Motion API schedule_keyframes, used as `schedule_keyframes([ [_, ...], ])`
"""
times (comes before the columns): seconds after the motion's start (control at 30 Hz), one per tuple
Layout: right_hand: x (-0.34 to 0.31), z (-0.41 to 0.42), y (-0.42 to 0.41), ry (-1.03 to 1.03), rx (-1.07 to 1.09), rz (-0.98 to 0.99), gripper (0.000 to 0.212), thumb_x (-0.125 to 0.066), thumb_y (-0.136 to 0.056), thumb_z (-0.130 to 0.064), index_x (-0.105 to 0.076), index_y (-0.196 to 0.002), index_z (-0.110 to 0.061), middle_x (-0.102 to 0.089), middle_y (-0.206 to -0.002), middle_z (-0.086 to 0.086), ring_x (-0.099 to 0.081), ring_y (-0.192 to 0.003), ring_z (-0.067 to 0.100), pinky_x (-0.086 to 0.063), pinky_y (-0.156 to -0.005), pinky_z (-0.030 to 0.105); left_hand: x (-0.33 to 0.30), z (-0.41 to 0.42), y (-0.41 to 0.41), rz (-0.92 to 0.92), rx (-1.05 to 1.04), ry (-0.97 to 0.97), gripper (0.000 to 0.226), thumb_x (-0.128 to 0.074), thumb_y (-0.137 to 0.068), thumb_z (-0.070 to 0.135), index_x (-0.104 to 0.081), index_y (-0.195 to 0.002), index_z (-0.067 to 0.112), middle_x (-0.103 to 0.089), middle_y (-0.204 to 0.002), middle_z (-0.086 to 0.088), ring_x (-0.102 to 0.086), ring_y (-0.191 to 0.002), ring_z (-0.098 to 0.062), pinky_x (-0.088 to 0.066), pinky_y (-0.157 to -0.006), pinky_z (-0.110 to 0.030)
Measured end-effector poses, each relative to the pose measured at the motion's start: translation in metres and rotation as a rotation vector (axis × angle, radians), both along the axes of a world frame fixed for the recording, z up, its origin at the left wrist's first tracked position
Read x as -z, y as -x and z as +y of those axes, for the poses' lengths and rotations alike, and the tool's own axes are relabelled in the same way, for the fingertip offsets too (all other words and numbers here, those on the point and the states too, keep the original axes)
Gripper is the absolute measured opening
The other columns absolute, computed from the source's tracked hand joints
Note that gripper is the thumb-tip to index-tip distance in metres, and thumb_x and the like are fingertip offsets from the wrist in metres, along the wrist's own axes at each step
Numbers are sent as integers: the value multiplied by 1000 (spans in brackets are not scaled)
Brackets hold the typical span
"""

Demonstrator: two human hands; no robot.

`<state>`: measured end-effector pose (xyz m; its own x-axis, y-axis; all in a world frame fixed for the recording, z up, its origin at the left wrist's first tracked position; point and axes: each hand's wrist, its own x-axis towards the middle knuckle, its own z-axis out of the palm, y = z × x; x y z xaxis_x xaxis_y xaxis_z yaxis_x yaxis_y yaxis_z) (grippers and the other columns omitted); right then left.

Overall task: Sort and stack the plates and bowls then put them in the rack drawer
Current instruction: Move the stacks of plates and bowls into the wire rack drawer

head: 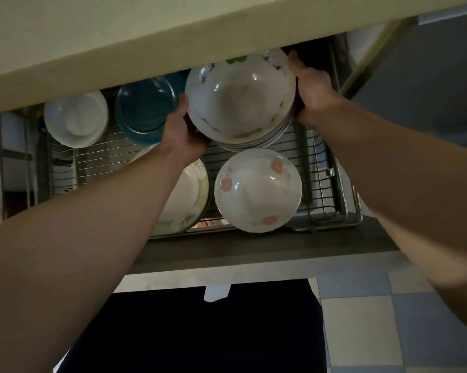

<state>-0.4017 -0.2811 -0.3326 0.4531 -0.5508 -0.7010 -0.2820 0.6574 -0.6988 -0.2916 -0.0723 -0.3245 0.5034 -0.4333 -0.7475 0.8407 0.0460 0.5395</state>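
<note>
1. A stack of white bowls (240,103) with green leaf prints sits at the far right of the wire rack drawer (318,168), partly under the pale counter edge (146,44).
2. The left hand (185,130) cups the stack's near-left side, fingers curled under its rim.
3. The right hand (311,90) grips the stack's right side, thumb on the rim and fingers wrapped behind it.
4. Just in front of the stack lies a white bowl with orange flowers (258,189), at the drawer's near edge.
5. Left of that bowl, a plate with a green leafy border (192,200) shows beneath the left forearm.
6. Beside the stack on the left stands a blue plate (146,109), and further left a plain white bowl (76,118).
7. The drawer's dark front panel (253,249) runs across below the dishes.
8. Blue and white floor tiles (375,332) show at lower right, next to the person's dark clothing (200,332).
</note>
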Motion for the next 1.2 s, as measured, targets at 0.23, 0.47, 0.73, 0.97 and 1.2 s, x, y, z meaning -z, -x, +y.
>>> schedule_keyframes([
  [0.23, 4, 4, 7, -21, -14, 36, 51, -66, -95, -47, -62, -127, -7, -75, -101, 10, -73, -95, 28, -61, -89, 47, -4, 0, 1, -20, 57, -33, 53, -42, -105, 51, -58, -140, 15, -63, -138, -14, -58, -129, -34, -44, -113, -49],
  [0.47, -7, 8, 40, -206, -114, 47, 41, -65, -97, -41, -60, -126, -12, -67, -121, 17, -66, -106, 42, -58, -74, 67, -7, 32, 6, 112, 285, -75, 57, -62, -97, 45, -56, -136, 4, -67, -130, -22, -66, -118, -38, -57, -94, -52],
  [0.73, -3, 18, 46, -277, -68, 12, 48, -63, -100, -33, -50, -138, -7, -61, -130, 20, -61, -112, 51, -53, -74, 76, 5, 24, 22, 57, 159, -11, 61, -62, -97, 37, -46, -149, 13, -52, -147, -20, -54, -132, -39, -54, -101, -51],
  [0.97, 1, 22, 41, -259, 3, -41, 43, -61, -102, -30, -50, -135, -5, -63, -127, 19, -66, -103, 49, -59, -69, 66, 6, 12, 12, 38, 77, 1, 54, -62, -98, 31, -49, -148, 15, -56, -146, -16, -57, -128, -34, -59, -90, -48],
  [1.2, 2, 26, 35, -145, 79, -29, 25, -50, -106, -37, -60, -102, -15, -69, -106, 13, -69, -99, 37, -63, -64, 49, 11, -4, 14, 35, 107, 68, 50, -61, -100, 28, -49, -148, 19, -61, -139, -14, -61, -125, -34, -57, -94, -49],
])
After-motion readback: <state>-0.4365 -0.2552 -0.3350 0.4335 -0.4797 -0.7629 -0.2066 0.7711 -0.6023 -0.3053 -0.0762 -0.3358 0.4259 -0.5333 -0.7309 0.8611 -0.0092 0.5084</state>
